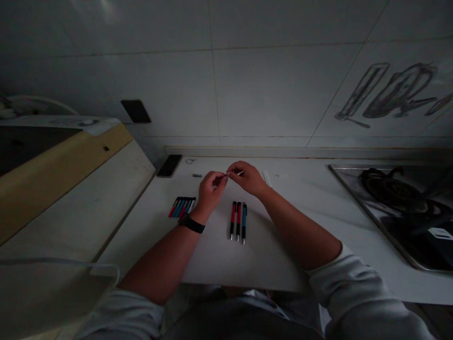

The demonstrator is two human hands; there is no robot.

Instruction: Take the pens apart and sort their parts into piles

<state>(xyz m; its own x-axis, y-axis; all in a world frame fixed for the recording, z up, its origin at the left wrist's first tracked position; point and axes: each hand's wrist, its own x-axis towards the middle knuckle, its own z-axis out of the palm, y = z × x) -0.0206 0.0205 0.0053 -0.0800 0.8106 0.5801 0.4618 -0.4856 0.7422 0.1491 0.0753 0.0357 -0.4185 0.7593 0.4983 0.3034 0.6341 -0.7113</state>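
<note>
My left hand (211,190) and my right hand (247,178) meet above the counter with their fingertips pinched together. Whatever sits between the fingertips is too small and dark to name. Below the hands lie three pens side by side, a red pen (232,220), another red pen (238,221) and a blue pen (244,223), metal tips toward me. Left of my left wrist is a row of red, blue and white pen barrels (181,207). Several small dark parts (197,175) lie beyond it. Thin white sticks (265,177) show partly behind my right hand.
A phone (169,165) and a small ring-shaped item (190,161) lie at the back left of the white counter (212,264). The gas stove (392,203) stands at the right. A large boxy white object (88,189) borders the left side. A tiled wall (262,94) rises behind.
</note>
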